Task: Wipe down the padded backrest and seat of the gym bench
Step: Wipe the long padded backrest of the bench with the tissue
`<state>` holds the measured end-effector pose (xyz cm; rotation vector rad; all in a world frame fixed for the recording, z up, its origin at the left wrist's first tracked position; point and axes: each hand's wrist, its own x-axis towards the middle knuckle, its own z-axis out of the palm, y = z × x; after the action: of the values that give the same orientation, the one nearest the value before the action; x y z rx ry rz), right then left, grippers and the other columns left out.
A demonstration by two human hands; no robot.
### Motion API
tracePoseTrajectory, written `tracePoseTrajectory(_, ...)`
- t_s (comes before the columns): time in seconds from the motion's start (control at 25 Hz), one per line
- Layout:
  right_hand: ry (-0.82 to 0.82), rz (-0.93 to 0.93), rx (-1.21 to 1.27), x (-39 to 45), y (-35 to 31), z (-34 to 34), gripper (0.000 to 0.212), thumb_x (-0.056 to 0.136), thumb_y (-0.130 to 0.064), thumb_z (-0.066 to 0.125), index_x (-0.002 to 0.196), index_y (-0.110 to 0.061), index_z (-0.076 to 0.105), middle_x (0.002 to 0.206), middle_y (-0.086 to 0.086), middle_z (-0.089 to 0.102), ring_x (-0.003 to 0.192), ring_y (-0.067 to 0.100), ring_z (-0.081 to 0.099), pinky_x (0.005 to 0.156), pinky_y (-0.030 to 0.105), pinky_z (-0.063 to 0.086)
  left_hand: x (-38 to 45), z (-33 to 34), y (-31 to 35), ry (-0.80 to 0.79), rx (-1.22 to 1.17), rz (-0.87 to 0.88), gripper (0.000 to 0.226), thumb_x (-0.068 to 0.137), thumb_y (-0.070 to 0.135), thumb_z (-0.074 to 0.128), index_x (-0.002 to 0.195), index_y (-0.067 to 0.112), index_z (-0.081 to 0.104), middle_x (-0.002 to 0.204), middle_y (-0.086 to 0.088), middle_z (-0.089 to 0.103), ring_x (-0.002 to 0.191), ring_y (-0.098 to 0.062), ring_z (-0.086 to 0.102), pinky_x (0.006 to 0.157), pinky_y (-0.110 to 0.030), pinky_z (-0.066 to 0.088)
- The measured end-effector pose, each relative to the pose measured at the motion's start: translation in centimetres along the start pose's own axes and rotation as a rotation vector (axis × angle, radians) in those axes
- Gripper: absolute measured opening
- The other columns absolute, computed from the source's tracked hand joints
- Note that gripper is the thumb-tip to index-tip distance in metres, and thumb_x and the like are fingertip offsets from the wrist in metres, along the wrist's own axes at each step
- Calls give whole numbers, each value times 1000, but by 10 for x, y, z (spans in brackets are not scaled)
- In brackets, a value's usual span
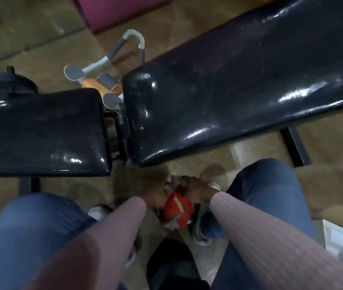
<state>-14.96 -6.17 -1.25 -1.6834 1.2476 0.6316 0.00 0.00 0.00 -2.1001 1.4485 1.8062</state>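
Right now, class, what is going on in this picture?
A person crouches beside a black gym bench, both hands low between the knees. The left hand and the right hand together grip a bunched red cloth above the floor, perhaps folding or wringing it. Neither hand touches the bench. The seat pad and the longer backrest pad look glossy, but whether they are already wiped cannot be told.

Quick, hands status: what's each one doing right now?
Left hand: gripping the red cloth, low between the knees.
Right hand: gripping the same cloth from the other side.
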Motion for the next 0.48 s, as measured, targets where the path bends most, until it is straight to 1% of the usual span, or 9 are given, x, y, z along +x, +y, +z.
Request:
tracePoseTrajectory(0.08,44,81,98,1,8,13,67,97,-30,54,152,-8,22,151,13,39,132,29,45,101,30,39,8,18,-14,73,-50,12,28,98,15,44,122,9,56,117,-6,57,107,-17,53,81,-17,35)
tracePoseTrajectory(0.12,59,118,127,3,14,25,67,97,-27,55,150,-3,23,149,15,41,131,30,47,101,30,40,12,31,-22,84,-71,29,28,96,11,45,122,8,56,118,-4,57,113,-18,53,83,-17,34)
tracePoseTrajectory(0.16,80,154,127,4,19,34,60,96,-25,56,145,-2,32,143,16,48,125,30,52,97,30,43,21,43,-32,113,-114,36,31,92,11,47,122,6,56,121,-6,57,116,-22,53,89,-19,36)
tracePoseTrajectory(0.2,87,157,115,6,22,40,50,95,-25,56,138,-4,41,134,14,55,118,29,56,91,29,45,24,49,-37,141,-163,14,36,89,13,51,123,3,55,124,-11,58,117,-27,54,95,-24,39)
tracePoseTrajectory(0.28,108,147,80,6,23,45,38,94,-24,55,125,-3,52,122,13,61,111,29,60,86,31,46,31,56,-43,204,-226,-68,43,85,26,57,121,2,57,122,-15,60,115,-32,56,97,-36,43)
tracePoseTrajectory(0.32,125,152,113,8,23,45,34,94,-20,55,119,2,57,116,15,64,108,31,62,85,33,48,36,56,-45,236,-218,-80,43,85,33,57,117,4,60,118,-14,62,113,-32,58,97,-39,44)
tracePoseTrajectory(0.36,144,159,174,9,23,43,30,92,-16,56,112,5,61,111,18,66,104,32,64,82,36,50,30,49,-38,225,-189,-86,39,87,34,56,115,6,62,115,-13,62,112,-31,58,97,-39,44)
tracePoseTrajectory(0.4,145,177,239,12,24,42,26,91,-15,57,105,6,65,106,20,68,100,32,66,81,37,52,29,46,-32,192,-147,-90,34,91,29,54,115,6,62,115,-12,62,112,-29,57,98,-38,43)
tracePoseTrajectory(0.48,157,202,403,9,20,38,24,89,-23,61,96,-2,68,102,16,71,95,29,68,82,37,55,27,41,-21,150,-140,-103,28,96,24,49,116,7,61,114,-13,62,110,-27,57,96,-36,44)
